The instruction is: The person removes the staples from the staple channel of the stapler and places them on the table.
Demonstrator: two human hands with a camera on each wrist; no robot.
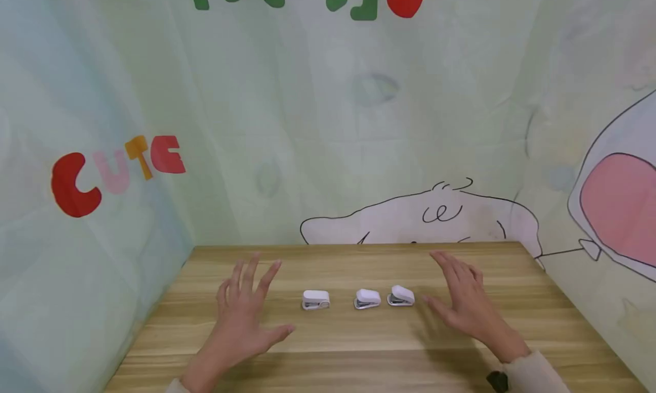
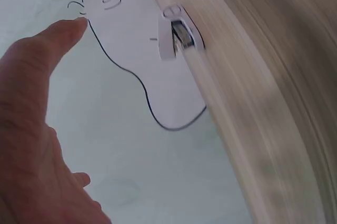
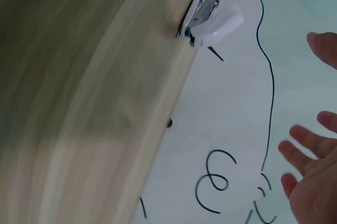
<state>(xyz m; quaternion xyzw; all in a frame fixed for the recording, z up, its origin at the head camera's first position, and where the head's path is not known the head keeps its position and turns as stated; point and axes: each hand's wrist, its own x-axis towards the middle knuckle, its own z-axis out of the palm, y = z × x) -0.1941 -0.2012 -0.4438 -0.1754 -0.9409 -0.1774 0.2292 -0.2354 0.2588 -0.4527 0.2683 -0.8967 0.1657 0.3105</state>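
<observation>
Three small white staplers stand in a row on the wooden table (image 1: 359, 336). The left stapler (image 1: 315, 299) is set apart, while the middle stapler (image 1: 367, 298) and the right stapler (image 1: 401, 295) stand close together. My left hand (image 1: 243, 316) hovers left of the row, fingers spread and holding nothing. Over on the other side, my right hand (image 1: 466, 307) is raised beside the right stapler, its thumb nearest to it, also holding nothing. The left wrist view shows a stapler (image 2: 179, 37) beyond the thumb; the right wrist view has a stapler (image 3: 213, 21) near the table's edge.
A pale cloth backdrop (image 1: 287, 125) with printed letters and a cartoon outline hangs behind the table's far edge and along both sides. A dark object (image 1: 497, 380) shows at the right sleeve (image 1: 535, 373).
</observation>
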